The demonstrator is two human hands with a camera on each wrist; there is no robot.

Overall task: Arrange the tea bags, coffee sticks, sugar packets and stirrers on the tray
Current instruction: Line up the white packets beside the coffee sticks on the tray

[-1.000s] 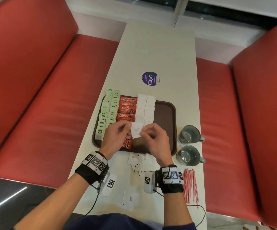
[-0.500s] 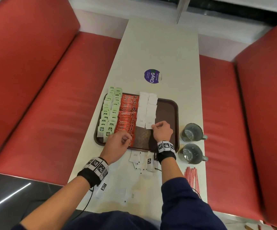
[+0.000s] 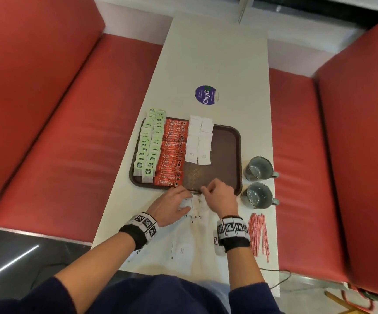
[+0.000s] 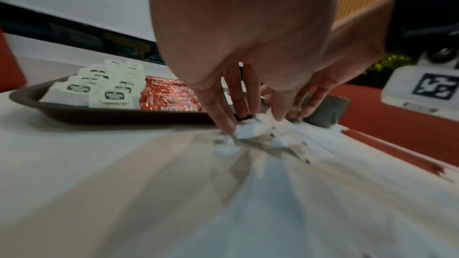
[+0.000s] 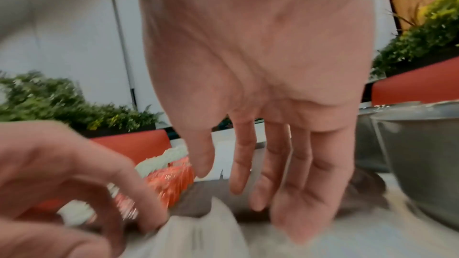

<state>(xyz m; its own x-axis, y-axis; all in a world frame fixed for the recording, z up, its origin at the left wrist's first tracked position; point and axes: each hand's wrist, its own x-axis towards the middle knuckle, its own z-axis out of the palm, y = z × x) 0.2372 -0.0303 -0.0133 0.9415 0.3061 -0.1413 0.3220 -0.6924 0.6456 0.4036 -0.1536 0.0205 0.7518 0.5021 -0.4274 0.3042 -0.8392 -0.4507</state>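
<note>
Two rows of green tea bags (image 3: 149, 146) fill the tray (image 3: 226, 168) at centre-left, then Nescafé coffee sticks (image 3: 172, 152), then sugar packets (image 3: 199, 141). Below, both hands have dropped to the loose packet pile (image 3: 196, 206): left hand (image 3: 172, 206) pinches one, right hand (image 3: 220, 197) hangs loose-fingered, empty. Stirrers (image 3: 258, 234) wait lower right.

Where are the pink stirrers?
In the head view, the stirrers lie on the table's near right edge, beside the right hand's wrist, just below the two cups.
</note>
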